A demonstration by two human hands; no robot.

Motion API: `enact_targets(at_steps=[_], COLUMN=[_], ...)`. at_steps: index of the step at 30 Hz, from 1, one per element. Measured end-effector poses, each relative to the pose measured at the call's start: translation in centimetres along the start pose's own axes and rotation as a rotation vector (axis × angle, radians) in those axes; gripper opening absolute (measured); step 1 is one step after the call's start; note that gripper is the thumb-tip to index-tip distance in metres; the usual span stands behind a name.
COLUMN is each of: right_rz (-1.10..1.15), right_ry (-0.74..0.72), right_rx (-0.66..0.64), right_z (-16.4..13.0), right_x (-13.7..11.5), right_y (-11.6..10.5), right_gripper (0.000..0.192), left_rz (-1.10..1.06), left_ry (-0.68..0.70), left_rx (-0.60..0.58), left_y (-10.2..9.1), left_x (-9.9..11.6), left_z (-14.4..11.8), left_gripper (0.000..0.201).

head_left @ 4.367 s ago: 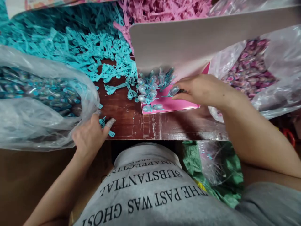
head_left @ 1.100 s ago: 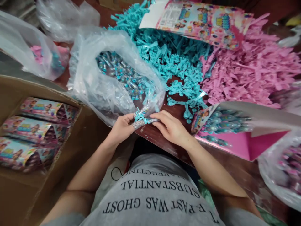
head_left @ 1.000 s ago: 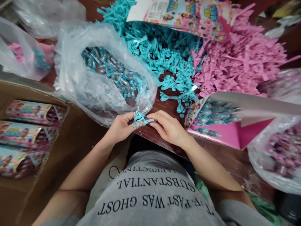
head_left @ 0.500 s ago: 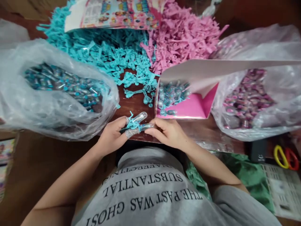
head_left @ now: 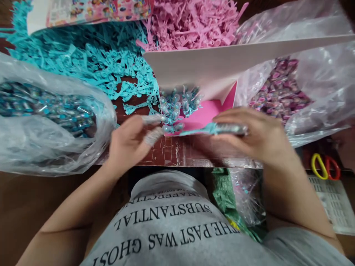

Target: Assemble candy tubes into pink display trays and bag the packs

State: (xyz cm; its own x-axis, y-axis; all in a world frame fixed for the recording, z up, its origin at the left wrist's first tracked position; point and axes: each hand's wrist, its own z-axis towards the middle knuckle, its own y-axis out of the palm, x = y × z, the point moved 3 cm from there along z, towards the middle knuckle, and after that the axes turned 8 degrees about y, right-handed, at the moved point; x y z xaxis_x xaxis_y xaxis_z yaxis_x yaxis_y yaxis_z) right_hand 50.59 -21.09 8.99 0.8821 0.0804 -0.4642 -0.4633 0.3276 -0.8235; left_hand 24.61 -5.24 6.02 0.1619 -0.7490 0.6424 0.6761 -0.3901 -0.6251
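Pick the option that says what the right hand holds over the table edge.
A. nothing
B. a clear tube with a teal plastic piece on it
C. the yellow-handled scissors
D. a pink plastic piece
B: the right hand grips a clear tube with a teal plastic piece that sticks out to its left, in front of the open pink box; the picture is motion-blurred, so finer detail is unclear.

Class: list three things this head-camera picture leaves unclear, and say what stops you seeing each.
1. Right hand: motion blur hides how its fingers grip the teal-and-clear piece.
2. Left hand: blurred; whether it holds anything is unclear.
3. Printed card: cut off by the top edge, design unreadable.
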Motion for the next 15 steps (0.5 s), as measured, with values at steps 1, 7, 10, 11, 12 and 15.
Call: enact_targets(at_steps=[1,7,10,11,12,15], right_rz=[-0.105,-0.588,-0.670,-0.683,-0.692,-0.697], right_ry=[0.094,0.301,0.247,0.219,0.194,0.153], right_rx=[0.013,-0.275,-0.362,-0.377,-0.385,-0.373], right_z=[0.4,4.0,5.3,5.5,5.8,6.3], right_x=[0.9,2.3,0.9,0.4,-0.1,-0.9], right_y=[-0.3,3.1,4.2,4.3,4.3,4.4], right_gripper=[0.032,0.045,0.045,0.045,0.045,0.048], left_rz=[0.101,0.466,0.514,0.529,0.548,0.596], left_ry=[-0.024,-0.107,-0.002,0.030,0.058,0.147], left_rx=[0.107,-0.074,-0.261,-0.319,-0.373,-0.491], left_y=[-0.6,1.1,3.0,3.4,3.7,4.1], left_x=[-1.2,-9.3,-11.3,-11.8,-12.1,-13.0], left_z=[-0.3,0.0,1.4,1.8,2.3,3.2], left_gripper=[0.022,0.025,0.055,0.061,0.063,0.053])
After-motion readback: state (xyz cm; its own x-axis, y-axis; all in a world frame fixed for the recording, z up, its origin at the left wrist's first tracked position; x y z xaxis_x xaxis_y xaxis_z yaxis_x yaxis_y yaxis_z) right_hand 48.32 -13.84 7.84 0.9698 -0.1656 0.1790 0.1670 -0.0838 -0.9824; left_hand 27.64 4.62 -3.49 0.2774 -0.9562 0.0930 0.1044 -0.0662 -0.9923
